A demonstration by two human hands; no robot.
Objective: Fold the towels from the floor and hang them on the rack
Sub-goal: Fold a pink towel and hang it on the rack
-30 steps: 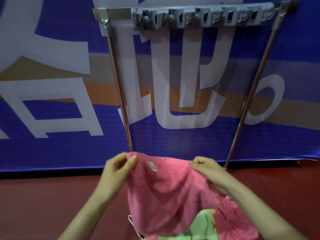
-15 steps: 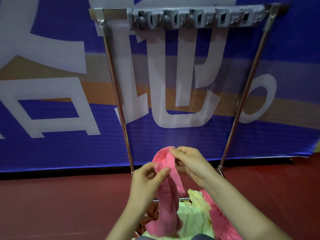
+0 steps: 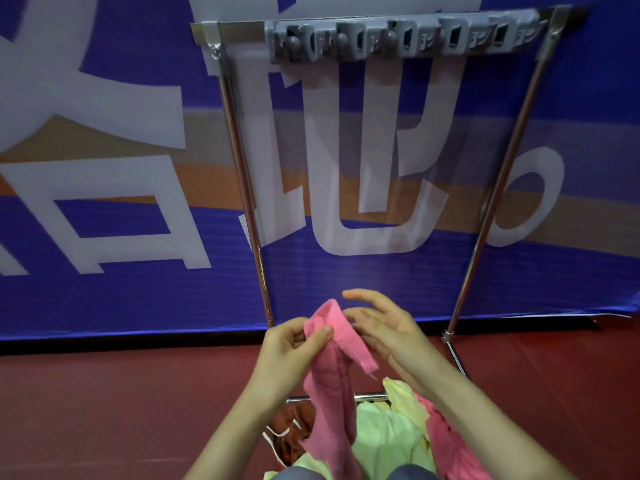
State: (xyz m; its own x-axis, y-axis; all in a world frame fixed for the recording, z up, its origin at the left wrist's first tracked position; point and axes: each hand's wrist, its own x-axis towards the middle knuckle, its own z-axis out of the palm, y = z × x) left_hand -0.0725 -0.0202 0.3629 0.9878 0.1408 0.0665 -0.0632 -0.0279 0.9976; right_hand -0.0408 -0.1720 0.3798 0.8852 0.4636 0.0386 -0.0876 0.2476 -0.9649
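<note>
Beside the released right hand (image 3: 388,330): folding pink towel (image 3: 332,393).
Pinched atop by left hand (image 3: 291,348); next, likely draping over rack (image 3: 242,27) above.

Blue banner (image 3: 104,299) with white lettering

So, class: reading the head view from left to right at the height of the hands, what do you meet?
left hand → pink towel → right hand → rack's right pole
</note>
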